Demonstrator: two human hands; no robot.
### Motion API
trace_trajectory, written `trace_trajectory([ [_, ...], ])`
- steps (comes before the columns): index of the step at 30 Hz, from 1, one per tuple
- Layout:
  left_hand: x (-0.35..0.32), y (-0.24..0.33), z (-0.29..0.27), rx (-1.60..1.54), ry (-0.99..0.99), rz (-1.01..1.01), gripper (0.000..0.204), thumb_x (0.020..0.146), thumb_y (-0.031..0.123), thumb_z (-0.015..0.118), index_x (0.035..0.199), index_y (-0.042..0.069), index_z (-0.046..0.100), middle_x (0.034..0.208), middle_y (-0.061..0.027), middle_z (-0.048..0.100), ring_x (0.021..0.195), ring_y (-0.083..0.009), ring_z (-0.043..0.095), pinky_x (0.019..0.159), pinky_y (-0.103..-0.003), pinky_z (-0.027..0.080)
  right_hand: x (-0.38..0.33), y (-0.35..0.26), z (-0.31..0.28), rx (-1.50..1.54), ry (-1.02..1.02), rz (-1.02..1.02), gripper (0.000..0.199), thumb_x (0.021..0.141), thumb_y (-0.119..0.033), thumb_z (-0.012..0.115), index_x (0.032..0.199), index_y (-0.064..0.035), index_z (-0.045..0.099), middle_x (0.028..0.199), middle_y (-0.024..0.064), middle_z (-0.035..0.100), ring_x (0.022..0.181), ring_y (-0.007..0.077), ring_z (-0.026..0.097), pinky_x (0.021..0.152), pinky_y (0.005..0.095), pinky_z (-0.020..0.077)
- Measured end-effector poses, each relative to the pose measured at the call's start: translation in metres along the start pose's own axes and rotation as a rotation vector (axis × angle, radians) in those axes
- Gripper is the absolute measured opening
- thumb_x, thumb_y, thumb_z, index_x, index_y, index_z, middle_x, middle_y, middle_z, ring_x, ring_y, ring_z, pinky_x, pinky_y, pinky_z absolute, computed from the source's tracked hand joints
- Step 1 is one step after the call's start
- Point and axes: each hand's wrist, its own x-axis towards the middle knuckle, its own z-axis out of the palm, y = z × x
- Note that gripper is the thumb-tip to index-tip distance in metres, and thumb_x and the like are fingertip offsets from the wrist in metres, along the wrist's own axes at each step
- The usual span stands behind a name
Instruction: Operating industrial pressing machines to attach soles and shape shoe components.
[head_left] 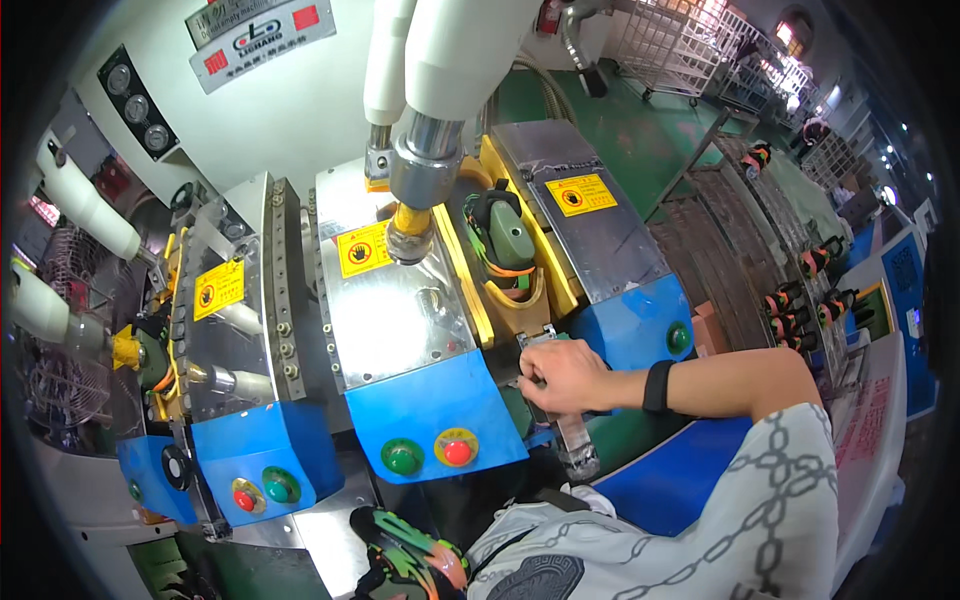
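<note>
Shoe [508, 245], dark green upper with orange lacing, sits sole-down in the yellow cradle [520, 300] of the press machine's right-hand station, between the polished metal guard plate [395, 300] and the grey side cover [590, 215] with its yellow warning sticker. Above and left of the shoe, a chromed cylinder with a yellow tip [412, 235] hangs from white housings. Right hand [565, 375] reaches in from the right edge, forearm level, black band [657, 386] at the wrist; fingers curled down on a small metal lever or clamp piece [535, 345] just below the front of the cradle, touching it; whether they fully grip it cannot be told. Left hand not visible. Blue front panel [435, 415] directly left of the hand carries a green button [402, 456] and a red button on a yellow ring [457, 448]. Second station further left has its own blue panel [265, 450] with red and green buttons. Another multicoloured shoe [405, 555] lies at the lower edge, near the person's patterned white sleeve [770, 500].
</note>
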Motion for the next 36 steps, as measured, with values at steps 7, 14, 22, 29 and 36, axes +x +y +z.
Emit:
trace_trajectory([
  [7,0.042,0.002,-0.009,-0.145,-0.145,-0.001,0.043,0.075,-0.001,0.062,0.116,-0.001,0.049,0.109,-0.0199,0.057,0.101,-0.0284,0.059,0.085,-0.040,0.051,-0.013,-0.035,0.008,0.020,0.224,-0.054,0.027,0.078,-0.022,0.066,0.099,-0.0057,0.060,0.097,0.0132,0.062,0.097,0.0310,0.059,0.080,0.0410,0.0482],
  [14,0.095,0.035,0.035,-0.119,-0.433,-0.134,0.046,0.070,0.001,0.063,0.115,-0.001,0.051,0.109,-0.0192,0.058,0.101,-0.0292,0.060,0.086,-0.041,0.051,0.052,-0.183,0.108,-0.002,0.250,-0.436,0.071,0.085,-0.038,0.059,0.137,0.0052,0.037,0.150,0.0293,0.019,0.139,0.0425,0.022,0.105,0.0601,0.0256],
  [22,0.090,0.058,0.059,-0.270,-0.372,-0.143,0.049,0.065,0.004,0.064,0.113,-0.001,0.053,0.109,-0.0183,0.059,0.101,-0.0302,0.061,0.088,-0.042,0.052,0.024,-0.211,0.161,0.108,0.211,-0.571,0.067,0.084,-0.036,0.062,0.133,0.0048,0.042,0.145,0.0313,0.028,0.135,0.0432,0.028,0.102,0.0637,0.0275],
  [29,-0.072,-0.017,-0.016,-0.416,0.649,0.067,0.029,0.069,0.002,0.063,0.096,0.009,0.053,0.101,-0.0092,0.052,0.100,-0.0248,0.057,0.085,-0.040,0.051,-0.110,-0.199,0.224,0.683,-0.638,-0.297,0.041,0.082,-0.009,0.066,0.121,0.0002,0.056,0.124,0.0180,0.057,0.117,0.0251,0.055,0.098,0.0366,0.0445],
  [36,-0.079,-0.102,-0.110,0.150,0.797,0.137,0.077,0.067,0.009,0.066,0.135,-0.001,0.031,0.122,-0.0218,0.049,0.118,-0.0338,0.048,0.104,-0.037,0.036,-0.123,-0.221,0.258,0.821,-1.205,-0.154,0.061,0.078,-0.002,0.064,0.134,0.0008,0.040,0.136,0.0142,0.044,0.131,0.0285,0.041,0.105,0.0413,0.0362],
])
